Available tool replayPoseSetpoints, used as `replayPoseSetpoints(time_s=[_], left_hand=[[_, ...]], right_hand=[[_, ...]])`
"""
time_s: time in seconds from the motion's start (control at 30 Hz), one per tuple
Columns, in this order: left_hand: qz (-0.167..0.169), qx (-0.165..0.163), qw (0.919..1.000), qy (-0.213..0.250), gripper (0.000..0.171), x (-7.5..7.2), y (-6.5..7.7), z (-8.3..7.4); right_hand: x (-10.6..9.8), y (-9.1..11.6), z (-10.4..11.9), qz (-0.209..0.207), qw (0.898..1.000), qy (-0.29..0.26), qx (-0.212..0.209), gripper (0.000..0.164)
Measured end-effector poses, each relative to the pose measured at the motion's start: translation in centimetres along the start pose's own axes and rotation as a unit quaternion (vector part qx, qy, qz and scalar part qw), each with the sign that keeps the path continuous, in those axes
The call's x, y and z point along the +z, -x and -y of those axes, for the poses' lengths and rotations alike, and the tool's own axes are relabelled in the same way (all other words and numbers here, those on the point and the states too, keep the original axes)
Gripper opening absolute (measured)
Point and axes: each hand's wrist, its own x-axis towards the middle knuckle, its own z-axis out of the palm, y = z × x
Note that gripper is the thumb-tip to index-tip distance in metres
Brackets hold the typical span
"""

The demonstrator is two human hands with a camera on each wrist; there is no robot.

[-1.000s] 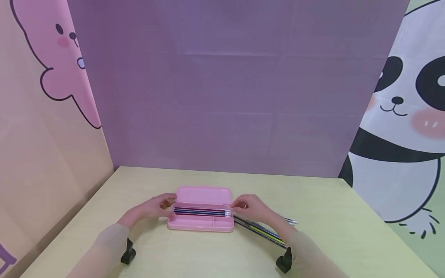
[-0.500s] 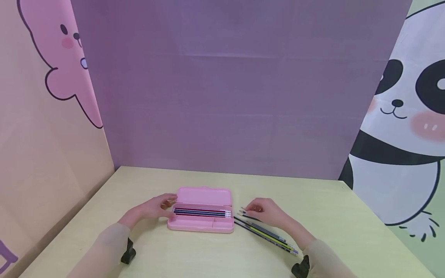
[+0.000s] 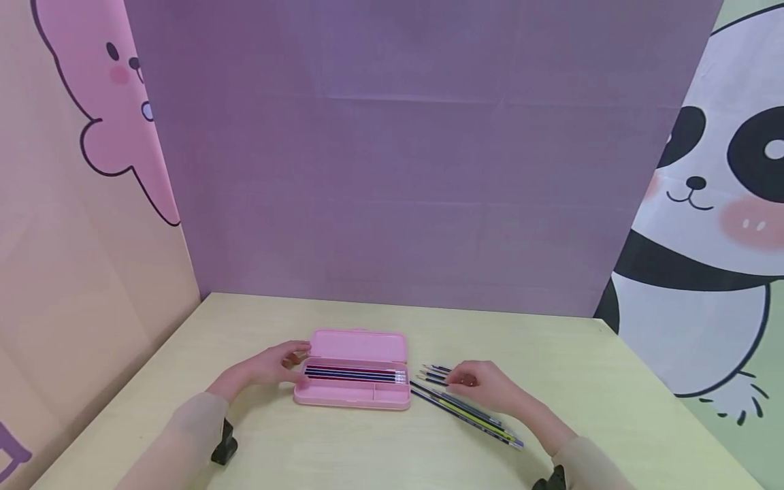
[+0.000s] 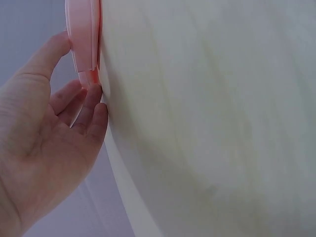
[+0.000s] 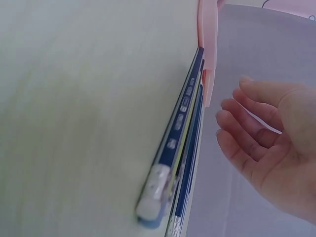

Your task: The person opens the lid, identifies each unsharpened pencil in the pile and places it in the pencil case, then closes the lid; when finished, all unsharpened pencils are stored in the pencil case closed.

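Pencil case (image 3: 333, 395), pink and open, lies on the pale table (image 3: 263, 449), slightly towards seven o'clock from the table's middle, its lid (image 3: 357, 345) folded back at twelve. A row of dark pencils (image 3: 352, 374) fills its rear compartment, erasers towards three o'clock; a short divider (image 3: 374, 390) splits the front one. At the case's nine o'clock end is the person's left hand (image 3: 269, 365), thumb and fingers spread apart, the thumb touching the tray and the fingertips at the lid's corner. A loose bundle (image 3: 468, 412) of dark pencils and a yellow-green one slants from near the case's right end towards four o'clock, erasers outermost. Just above it, more pencil tips (image 3: 433, 374) point to nine o'clock from beneath the right hand (image 3: 486, 386). That hand's fingers are loosely curved, thumb apart from them, with nothing between; whether it touches the pencils below cannot be told. Purple cloth (image 3: 398, 170) hangs at twelve o'clock, a printed panda (image 3: 692, 333) at two.
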Motion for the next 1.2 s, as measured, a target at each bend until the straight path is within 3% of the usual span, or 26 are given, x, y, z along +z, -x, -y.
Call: replayPoseSetpoints(time_s=[0.3, 0.7, 1.2], left_hand=[[0.0, -0.01, 0.9999, 0.004, 0.076, 0.0, -0.1, 0.0], [0.0, 0.006, 1.0, -0.005, 0.077, -0.2, 0.2, -0.4], [0.0, 0.007, 1.0, 0.003, 0.076, 0.0, 0.2, -0.1]], right_hand=[[0.0, 1.4, -0.6, 0.014, 1.0, -0.006, 0.011, 0.018], [-0.7, 3.2, -0.6, 0.032, 0.998, -0.033, 0.032, 0.015], [-0.7, 4.0, -1.4, 0.049, 0.998, -0.039, 0.032, 0.008]])
